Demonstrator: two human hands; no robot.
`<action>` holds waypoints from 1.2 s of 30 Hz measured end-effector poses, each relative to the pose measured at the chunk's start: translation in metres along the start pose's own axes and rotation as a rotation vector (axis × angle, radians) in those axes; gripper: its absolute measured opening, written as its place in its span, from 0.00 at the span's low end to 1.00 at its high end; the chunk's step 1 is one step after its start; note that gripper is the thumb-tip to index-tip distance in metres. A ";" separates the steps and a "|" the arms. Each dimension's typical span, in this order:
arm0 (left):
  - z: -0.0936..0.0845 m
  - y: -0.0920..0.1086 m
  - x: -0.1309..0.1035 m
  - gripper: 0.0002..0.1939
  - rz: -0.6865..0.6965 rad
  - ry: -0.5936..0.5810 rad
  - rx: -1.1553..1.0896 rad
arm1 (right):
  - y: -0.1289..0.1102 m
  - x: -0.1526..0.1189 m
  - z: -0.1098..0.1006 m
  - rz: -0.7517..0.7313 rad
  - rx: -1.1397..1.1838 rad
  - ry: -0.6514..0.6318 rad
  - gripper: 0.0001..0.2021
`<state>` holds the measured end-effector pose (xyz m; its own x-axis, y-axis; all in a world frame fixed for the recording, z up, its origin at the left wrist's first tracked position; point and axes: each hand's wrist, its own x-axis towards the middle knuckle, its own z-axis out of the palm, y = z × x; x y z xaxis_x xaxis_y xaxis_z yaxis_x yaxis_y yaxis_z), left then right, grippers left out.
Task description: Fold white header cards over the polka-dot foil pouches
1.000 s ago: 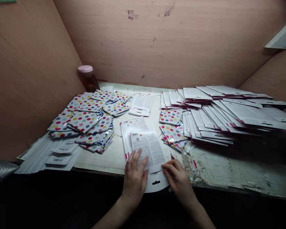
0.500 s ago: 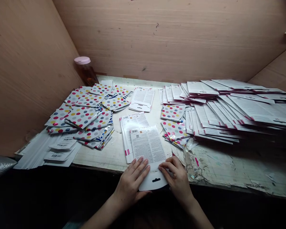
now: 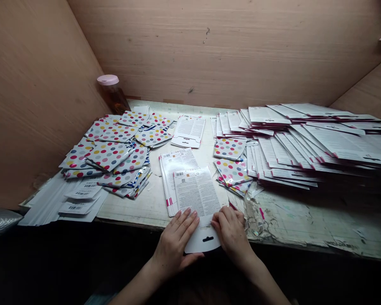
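L hand [image 3: 177, 236] flat on white env [image 3: 197, 192], R hand [image 3: 231, 228] pinching its edge, dotted pkts [image 3: 111, 156] nearby

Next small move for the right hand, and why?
I'd probably press the right hand leftward along the plain strip just above the hang slot: it is curled at the right edge of the printed packet there, while the left hand rests on the near left side, apparently steadying it.
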<state>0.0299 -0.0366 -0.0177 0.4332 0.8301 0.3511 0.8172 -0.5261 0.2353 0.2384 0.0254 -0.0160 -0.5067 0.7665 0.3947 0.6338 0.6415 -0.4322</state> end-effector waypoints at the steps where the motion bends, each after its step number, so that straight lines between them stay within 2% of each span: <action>1: 0.000 0.000 0.000 0.45 -0.011 0.007 -0.014 | -0.006 -0.007 -0.003 -0.031 0.000 -0.010 0.11; 3: 0.002 -0.001 -0.002 0.46 -0.009 0.021 -0.040 | -0.017 -0.022 -0.015 -0.139 0.001 -0.076 0.15; 6: 0.005 -0.005 -0.006 0.40 0.064 0.080 -0.056 | -0.022 -0.037 -0.043 -0.281 0.072 -0.258 0.17; 8: 0.007 -0.008 -0.008 0.36 0.123 0.147 -0.074 | -0.017 -0.034 -0.062 -0.237 0.174 -0.358 0.13; 10: 0.006 -0.009 -0.009 0.32 0.142 0.203 -0.097 | -0.008 -0.024 -0.070 -0.145 0.227 -0.379 0.12; 12: 0.003 -0.007 -0.009 0.25 0.144 0.238 -0.106 | -0.002 -0.014 -0.064 -0.134 0.190 -0.323 0.10; 15: -0.003 -0.001 -0.006 0.17 0.103 0.287 -0.134 | -0.001 -0.006 -0.040 -0.256 0.112 -0.176 0.02; 17: -0.004 0.003 -0.003 0.12 0.015 0.316 -0.181 | -0.002 -0.004 -0.025 -0.284 0.090 -0.062 0.06; 21: 0.003 0.008 0.006 0.10 -0.180 0.355 -0.186 | -0.003 0.002 -0.010 -0.193 0.036 0.038 0.09; 26: 0.008 0.009 0.011 0.13 -0.297 0.391 -0.125 | -0.004 0.011 0.004 -0.027 -0.081 0.095 0.07; 28: 0.005 0.002 0.007 0.17 -0.198 0.315 -0.072 | -0.004 0.010 0.009 0.030 -0.132 0.129 0.07; 31: -0.005 -0.015 -0.005 0.24 0.073 0.112 0.003 | -0.004 0.007 0.009 0.036 -0.174 0.169 0.08; 33: -0.011 -0.021 -0.012 0.23 0.210 0.073 0.027 | -0.007 0.005 0.006 -0.103 -0.167 0.173 0.12; 35: -0.017 -0.018 -0.015 0.22 0.281 0.128 0.028 | -0.015 0.003 0.000 -0.304 -0.168 0.124 0.17; 36: -0.021 -0.013 -0.014 0.23 0.267 0.170 0.016 | -0.020 0.003 -0.004 -0.381 -0.185 0.104 0.20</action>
<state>0.0052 -0.0457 -0.0070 0.5649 0.6193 0.5453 0.6894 -0.7174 0.1006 0.2265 0.0146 -0.0030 -0.6692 0.4628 0.5814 0.5118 0.8543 -0.0908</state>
